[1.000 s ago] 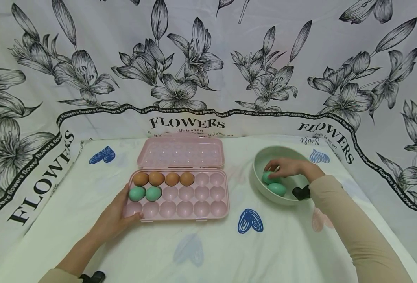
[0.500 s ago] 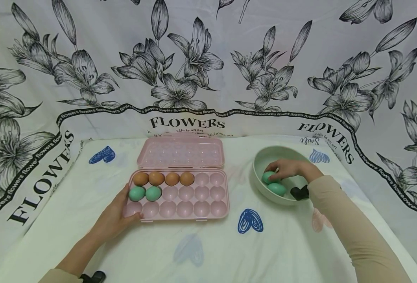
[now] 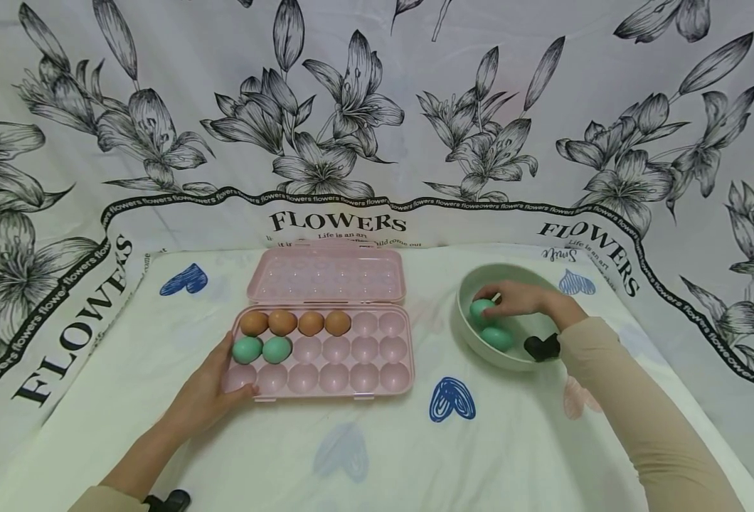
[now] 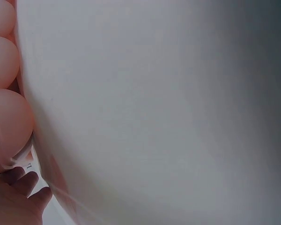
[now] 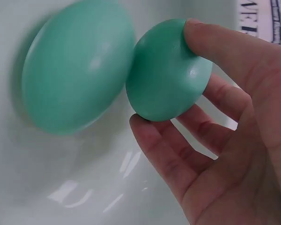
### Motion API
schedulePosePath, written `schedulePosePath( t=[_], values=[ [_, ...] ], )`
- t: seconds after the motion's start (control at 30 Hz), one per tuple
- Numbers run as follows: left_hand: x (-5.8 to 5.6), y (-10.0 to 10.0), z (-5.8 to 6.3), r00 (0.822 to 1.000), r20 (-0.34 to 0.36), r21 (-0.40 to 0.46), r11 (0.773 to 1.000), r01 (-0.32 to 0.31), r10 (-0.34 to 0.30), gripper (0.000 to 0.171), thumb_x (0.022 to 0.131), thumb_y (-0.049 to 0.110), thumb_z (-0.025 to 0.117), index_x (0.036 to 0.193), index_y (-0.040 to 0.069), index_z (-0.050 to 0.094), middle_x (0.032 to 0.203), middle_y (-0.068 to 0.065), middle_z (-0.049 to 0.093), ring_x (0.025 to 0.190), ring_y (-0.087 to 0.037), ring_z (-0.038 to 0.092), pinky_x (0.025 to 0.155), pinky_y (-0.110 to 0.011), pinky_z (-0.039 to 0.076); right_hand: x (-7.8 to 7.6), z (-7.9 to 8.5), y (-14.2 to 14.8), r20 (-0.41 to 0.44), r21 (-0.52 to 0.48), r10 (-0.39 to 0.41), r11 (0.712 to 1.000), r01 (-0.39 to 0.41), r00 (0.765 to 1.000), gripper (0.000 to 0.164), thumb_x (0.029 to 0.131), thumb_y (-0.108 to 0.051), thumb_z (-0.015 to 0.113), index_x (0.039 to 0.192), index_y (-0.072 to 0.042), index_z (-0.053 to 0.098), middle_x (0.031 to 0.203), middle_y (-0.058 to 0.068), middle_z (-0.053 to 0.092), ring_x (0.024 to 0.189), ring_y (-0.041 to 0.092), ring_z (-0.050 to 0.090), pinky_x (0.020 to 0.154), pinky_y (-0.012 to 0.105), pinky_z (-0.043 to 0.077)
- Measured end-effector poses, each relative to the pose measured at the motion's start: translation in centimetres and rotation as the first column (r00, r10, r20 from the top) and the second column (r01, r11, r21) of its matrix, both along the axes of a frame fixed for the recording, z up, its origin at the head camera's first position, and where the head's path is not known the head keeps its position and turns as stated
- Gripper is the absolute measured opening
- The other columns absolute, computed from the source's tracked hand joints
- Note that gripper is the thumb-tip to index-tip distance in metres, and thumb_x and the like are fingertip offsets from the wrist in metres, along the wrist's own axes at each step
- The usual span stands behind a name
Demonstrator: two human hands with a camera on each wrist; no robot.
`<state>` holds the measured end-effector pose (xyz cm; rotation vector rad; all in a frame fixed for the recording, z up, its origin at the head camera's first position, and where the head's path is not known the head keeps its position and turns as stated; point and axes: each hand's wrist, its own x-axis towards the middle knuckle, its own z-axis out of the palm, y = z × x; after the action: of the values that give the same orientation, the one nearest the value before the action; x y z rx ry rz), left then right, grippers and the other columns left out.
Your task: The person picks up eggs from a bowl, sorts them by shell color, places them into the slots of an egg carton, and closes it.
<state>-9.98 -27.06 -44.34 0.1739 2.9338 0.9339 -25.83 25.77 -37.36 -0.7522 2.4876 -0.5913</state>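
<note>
Gently, my right hand is pinching a green egg inside the bowl, which is standing toward the far right corner of the surface. My fingers are curling from one side while my thumb is pressing from the other, with a gap only as wide as the shell. I am judging this egg light, stiff and fairly slippery on its glossy skin; whether it is breakable I cannot tell, so I am favouring a soft, opposed hold around its middle. A second green egg is lying just beside it, and I cannot tell whether the two are touching. My right forearm is slanting in from the near right, the wrist hanging over the bowl's right side and the fingers pointing left and down. Meanwhile my left hand is holding the pink carton at its near left corner, thumb over the near rim, fingers along the left side.
</note>
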Motion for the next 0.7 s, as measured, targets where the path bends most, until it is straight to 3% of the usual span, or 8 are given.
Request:
schedulePosePath(
  t=[0.4,0.7],
  values=[
    [0.0,-0.1,-0.1,1.0,-0.016,0.002,1.0,0.009,-0.009,0.111,0.075,0.054,0.067,0.148,0.006,-0.001,0.15,-0.025,0.016,0.133,-0.047,0.022,0.101,-0.062,0.027,-0.3,2.9,-0.8,-0.042,-0.046,-0.061,0.997,0.059,0.997,0.048,0.089,-0.031,0.06,0.129,-0.008,0.05,0.123,0.01,0.057,0.112,0.03,0.054,0.096,0.046,0.043],
    [0.0,-0.2,-0.2,1.0,-0.023,0.007,1.0,0.015,-0.015,0.111,0.075,0.054,0.068,0.148,0.006,-0.001,0.15,-0.025,0.016,0.133,-0.047,0.022,0.101,-0.062,0.027,-0.4,4.6,-2.8,-0.128,-0.09,-0.033,0.996,0.022,0.991,0.04,0.088,-0.03,0.061,0.123,-0.012,0.055,0.118,0.004,0.06,0.113,0.029,0.055,0.098,0.046,0.041]
  ],
)
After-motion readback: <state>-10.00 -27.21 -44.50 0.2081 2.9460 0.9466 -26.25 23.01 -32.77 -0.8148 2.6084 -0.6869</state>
